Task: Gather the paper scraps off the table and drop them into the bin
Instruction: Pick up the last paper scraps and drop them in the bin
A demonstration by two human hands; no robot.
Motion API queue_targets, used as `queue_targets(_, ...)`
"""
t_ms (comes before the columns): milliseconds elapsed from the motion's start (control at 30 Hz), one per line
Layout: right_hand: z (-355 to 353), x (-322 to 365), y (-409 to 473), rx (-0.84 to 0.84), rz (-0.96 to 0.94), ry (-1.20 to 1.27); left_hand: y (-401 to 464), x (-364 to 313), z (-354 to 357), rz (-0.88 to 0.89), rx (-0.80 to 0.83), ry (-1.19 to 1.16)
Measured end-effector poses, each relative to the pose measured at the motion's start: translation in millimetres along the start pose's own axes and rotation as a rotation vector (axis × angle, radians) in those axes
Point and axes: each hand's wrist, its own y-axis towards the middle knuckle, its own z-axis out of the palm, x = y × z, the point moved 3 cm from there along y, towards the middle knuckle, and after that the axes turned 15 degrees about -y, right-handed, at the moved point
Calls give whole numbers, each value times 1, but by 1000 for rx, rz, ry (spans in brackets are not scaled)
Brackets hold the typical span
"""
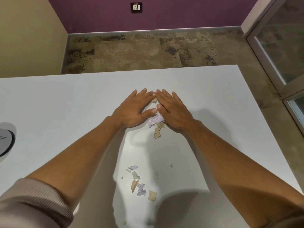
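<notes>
My left hand (134,109) and my right hand (172,110) lie flat on the white table (65,99), fingers straight, thumbs and fingertips nearly meeting. Between them sits a small heap of paper scraps (157,125), lilac and tan, partly hidden under the palms. One tan scrap (154,100) peeks out between the fingertips. A second scatter of paper scraps (139,186) lies nearer to me, between my forearms, with one tiny bit (171,165) off to the right. No bin is in view.
A round grey and black object (6,142) sits at the table's left edge. Beyond the far table edge lies mottled brown floor (139,51). A glass door with metal frame (276,46) stands to the right, and a wall socket (136,7) on the purple wall.
</notes>
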Motion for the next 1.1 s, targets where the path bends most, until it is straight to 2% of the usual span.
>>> queue_targets(333, 6, 38, -72, 63, -81, 142, -74, -33, 25, 45, 90, -142)
queue_targets(700, 11, 88, -161, 125, -160, 94, -169, -68, 53, -64, 192, -251)
queue_targets(800, 10, 98, -180, 134, -130, 180, -192, -78, 57, -109, 157, -307)
queue_targets(900, 5, 94, -197, 5, 78, 237, -216, -80, 58, -178, -30, -323)
queue_targets(967, 6, 90, -208, 10, 208, 244, -230, -82, 63, -212, -84, -317)
queue_targets(1100, 19, 113, -226, 109, 47, 81, -242, -93, 79, -184, -5, -221)
